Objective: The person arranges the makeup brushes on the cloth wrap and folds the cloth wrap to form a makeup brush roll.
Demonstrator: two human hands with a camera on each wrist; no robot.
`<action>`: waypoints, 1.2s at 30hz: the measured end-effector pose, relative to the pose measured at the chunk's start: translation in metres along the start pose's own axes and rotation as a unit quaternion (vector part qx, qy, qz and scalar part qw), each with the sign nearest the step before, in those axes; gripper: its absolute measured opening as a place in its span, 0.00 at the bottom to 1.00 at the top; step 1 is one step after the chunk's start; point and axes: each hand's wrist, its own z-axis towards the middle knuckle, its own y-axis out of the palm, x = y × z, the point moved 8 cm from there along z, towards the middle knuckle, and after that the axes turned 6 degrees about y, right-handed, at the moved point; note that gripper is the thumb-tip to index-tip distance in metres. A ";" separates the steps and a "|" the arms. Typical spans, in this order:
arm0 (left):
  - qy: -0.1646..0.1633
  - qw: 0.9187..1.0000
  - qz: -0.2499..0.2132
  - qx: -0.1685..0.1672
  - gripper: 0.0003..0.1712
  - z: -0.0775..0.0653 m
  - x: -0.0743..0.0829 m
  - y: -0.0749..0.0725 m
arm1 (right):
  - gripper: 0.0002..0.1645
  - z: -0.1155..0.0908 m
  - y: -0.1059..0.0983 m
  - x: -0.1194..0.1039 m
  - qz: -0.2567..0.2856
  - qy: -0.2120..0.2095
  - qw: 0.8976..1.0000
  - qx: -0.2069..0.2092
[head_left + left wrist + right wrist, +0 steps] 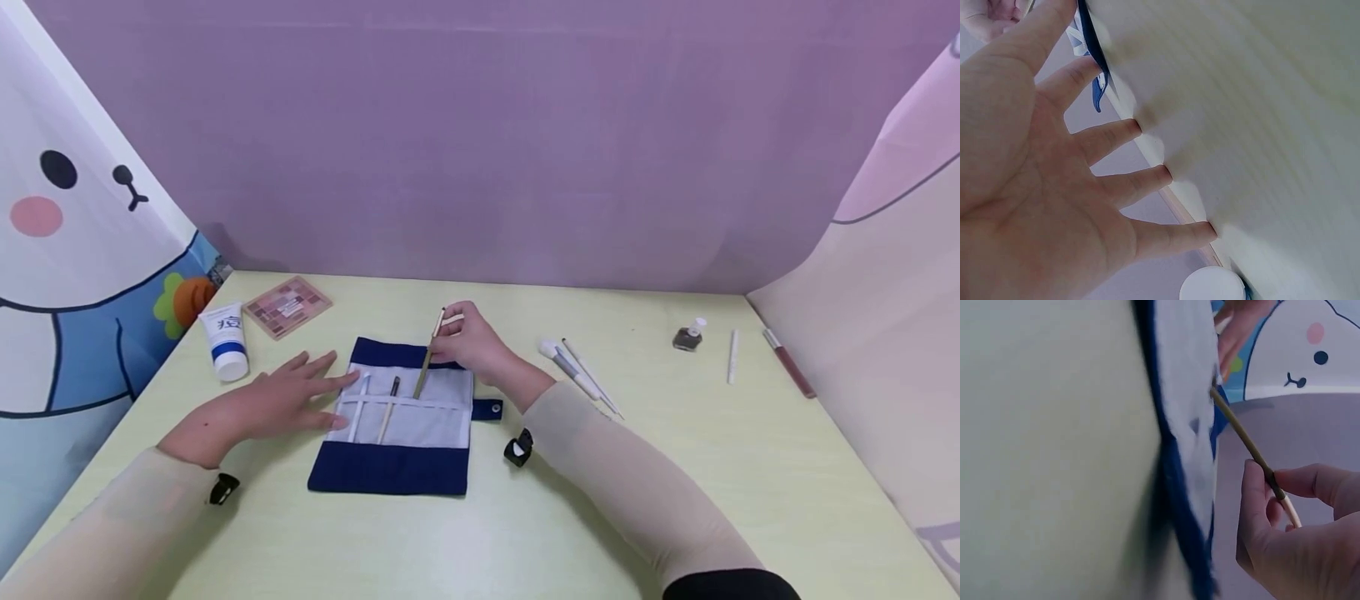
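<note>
A navy fabric brush roll [390, 471] lies unfolded, its pale inside crossed by a thin band. Between thumb and fingers, my right hand [474, 340] pinches a slim gold-brown pencil-like stick [424, 369] with a pale upper end. The stick slants, its lower end at the band; the right wrist view shows this end against the pale cloth [1186, 381]. Left of it, a white stick [360, 408] and a pale stick with a dark tip [389, 411] sit under the band. My left hand [281, 398] has its fingers spread, thumb and index finger at the roll's left edge, other fingertips on the table.
Behind my left hand are a white-and-blue tube [225, 342] and a pink palette [288, 307]. Right of the roll lie a fluffy brush [568, 367] and a thin stick [592, 377]. Farther right are a small bottle [688, 335], a white stick [732, 357] and a reddish-brown tube [791, 367].
</note>
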 end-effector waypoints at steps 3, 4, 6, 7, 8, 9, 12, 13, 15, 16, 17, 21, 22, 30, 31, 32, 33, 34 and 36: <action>-0.001 1.000 0.001 -0.001 0.50 0.000 0.000 0.000 | 0.43 -0.004 0.007 0.006 -0.031 0.016 0.999 -0.020; -0.002 1.000 0.002 -0.002 0.50 0.000 0.000 0.000 | 0.45 -0.006 0.010 0.007 -0.036 0.018 0.999 -0.030; -0.001 1.000 0.004 -0.001 0.50 0.001 0.000 -0.001 | 0.46 -0.009 0.014 0.010 -0.053 0.017 0.997 -0.046; -0.002 1.000 0.005 -0.001 0.50 0.001 0.000 -0.001 | 0.45 -0.011 0.016 0.010 -0.063 0.015 0.996 -0.053; -0.003 1.000 0.005 -0.001 0.50 0.001 0.000 -0.001 | 0.43 -0.012 0.018 0.011 -0.071 0.012 0.996 -0.060; -0.004 1.000 0.005 -0.001 0.50 0.002 -0.001 -0.001 | 0.41 -0.014 0.019 0.010 -0.083 0.007 0.994 -0.066; -0.006 1.000 0.006 -0.001 0.50 0.002 -0.002 0.000 | 0.37 -0.018 0.023 0.009 -0.128 -0.007 0.989 -0.078; -0.006 1.000 0.007 -0.002 0.50 0.002 -0.003 0.000 | 0.36 -0.019 0.024 0.008 -0.141 -0.010 0.987 -0.081; -0.005 1.000 0.006 -0.002 0.50 0.002 -0.003 0.000 | 0.33 -0.021 0.026 0.008 -0.165 -0.015 0.982 -0.089; -0.004 1.000 0.005 -0.002 0.50 0.002 -0.003 0.000 | 0.32 -0.022 0.027 0.008 -0.179 -0.015 0.979 -0.092; -0.003 1.000 0.004 -0.002 0.50 0.001 -0.002 0.000 | 0.31 -0.023 0.028 0.009 -0.193 -0.014 0.977 -0.094; -0.004 1.000 -0.004 -0.002 0.50 0.001 -0.001 0.000 | 0.24 -0.026 0.031 0.014 -0.264 -0.013 0.959 -0.104; -0.005 1.000 -0.005 -0.002 0.49 0.001 -0.001 0.000 | 0.23 -0.027 0.032 0.015 -0.281 -0.012 0.954 -0.106; -0.007 1.000 -0.004 0.002 0.49 0.000 -0.002 0.001 | 0.25 -0.033 0.019 0.009 -0.312 -0.016 0.945 -0.100; -0.006 1.000 -0.005 0.002 0.49 0.000 -0.002 0.001 | 0.26 -0.033 0.014 0.007 -0.303 -0.017 0.948 -0.095; -0.006 1.000 -0.005 0.003 0.49 0.000 -0.002 0.001 | 0.25 -0.033 0.009 0.004 -0.293 -0.020 0.952 -0.090; -0.005 1.000 -0.007 0.003 0.49 0.000 -0.002 0.001 | 0.25 -0.033 0.003 0.001 -0.281 -0.023 0.956 -0.082; -0.005 1.000 -0.008 0.002 0.49 0.000 -0.002 0.001 | 0.24 -0.034 -0.004 -0.003 -0.268 -0.027 0.960 -0.073; -0.006 1.000 -0.007 0.002 0.49 0.001 -0.003 0.002 | 0.24 -0.035 -0.018 -0.009 -0.236 -0.030 0.969 -0.061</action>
